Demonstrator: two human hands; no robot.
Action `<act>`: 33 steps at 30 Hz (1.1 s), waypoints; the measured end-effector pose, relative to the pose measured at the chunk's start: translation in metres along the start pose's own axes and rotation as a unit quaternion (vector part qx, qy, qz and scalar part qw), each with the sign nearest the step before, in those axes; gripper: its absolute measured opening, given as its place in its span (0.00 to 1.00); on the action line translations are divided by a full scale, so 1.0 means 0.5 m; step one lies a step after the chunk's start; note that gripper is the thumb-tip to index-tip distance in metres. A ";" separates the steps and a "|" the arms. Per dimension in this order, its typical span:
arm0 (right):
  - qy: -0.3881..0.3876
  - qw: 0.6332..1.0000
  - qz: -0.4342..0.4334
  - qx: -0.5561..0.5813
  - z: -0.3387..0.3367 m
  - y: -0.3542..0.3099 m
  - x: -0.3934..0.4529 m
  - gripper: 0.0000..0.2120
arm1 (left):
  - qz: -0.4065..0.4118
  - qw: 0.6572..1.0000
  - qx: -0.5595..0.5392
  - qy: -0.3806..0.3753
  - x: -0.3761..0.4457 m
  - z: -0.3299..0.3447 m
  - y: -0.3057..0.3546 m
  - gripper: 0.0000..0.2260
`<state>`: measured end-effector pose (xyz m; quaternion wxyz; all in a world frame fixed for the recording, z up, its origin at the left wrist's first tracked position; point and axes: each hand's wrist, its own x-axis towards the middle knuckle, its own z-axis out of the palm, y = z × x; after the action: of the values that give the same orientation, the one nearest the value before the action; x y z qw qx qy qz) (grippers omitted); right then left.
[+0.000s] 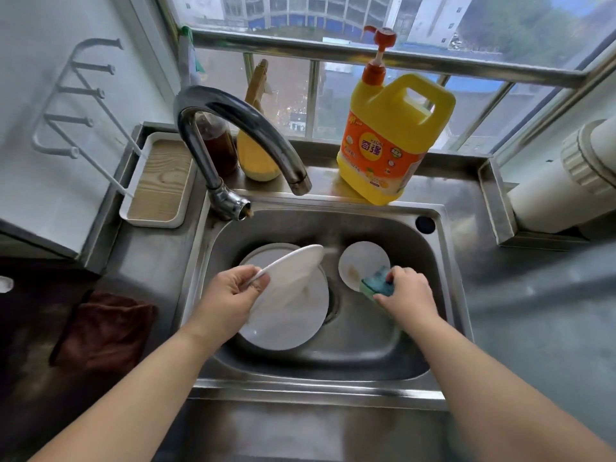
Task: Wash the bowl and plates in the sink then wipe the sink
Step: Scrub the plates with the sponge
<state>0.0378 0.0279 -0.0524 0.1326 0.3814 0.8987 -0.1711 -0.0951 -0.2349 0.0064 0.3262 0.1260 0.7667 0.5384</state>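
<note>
My left hand (230, 295) grips the near rim of a white plate (290, 278) and holds it tilted above the steel sink (383, 348). Under it lies a second, larger white plate (300, 325), flat on the sink floor. To the right a small white bowl (358, 263) with brownish stains sits in the sink. My right hand (408, 291) holds a blue and green sponge (378, 283) at the bowl's near edge.
A curved chrome faucet (233, 135) arches over the sink's back left. A yellow detergent jug (390, 135) with a red pump stands behind the sink, beside two bottles (256, 151). A brown cloth (103, 331) lies on the left counter, near a small tray (160, 185).
</note>
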 end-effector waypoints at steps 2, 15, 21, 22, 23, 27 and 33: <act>0.024 0.995 -0.064 -0.070 0.011 -0.015 0.039 0.23 | -0.009 1.000 0.017 -0.001 -0.006 -0.001 -0.006 0.09; 0.021 0.995 -0.096 -0.036 0.078 -0.033 0.102 0.19 | -0.026 0.999 0.021 -0.006 -0.005 0.000 -0.059 0.08; -0.249 0.882 0.166 0.363 0.006 -0.133 0.027 0.22 | -0.025 0.999 0.037 -0.030 -0.003 0.016 -0.057 0.09; -0.291 0.856 0.198 0.379 -0.001 -0.144 0.018 0.22 | -0.018 0.998 0.038 -0.038 -0.003 0.016 -0.058 0.09; -0.314 0.835 0.218 0.395 -0.006 -0.149 0.012 0.22 | -0.010 0.998 0.042 -0.047 -0.004 0.019 -0.057 0.10; -0.323 0.796 0.239 0.452 -0.007 -0.169 0.001 0.17 | 0.002 0.995 0.071 -0.073 -0.006 0.028 -0.060 0.11; -0.291 0.794 0.241 0.476 0.025 -0.155 -0.005 0.08 | 0.041 0.979 0.196 -0.042 -0.007 0.014 -0.077 0.07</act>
<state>-0.0157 -0.0289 -0.0466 0.2264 0.5331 0.5012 -0.6429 -0.0821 -0.2467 -0.0290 0.3052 0.2411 0.8370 0.3850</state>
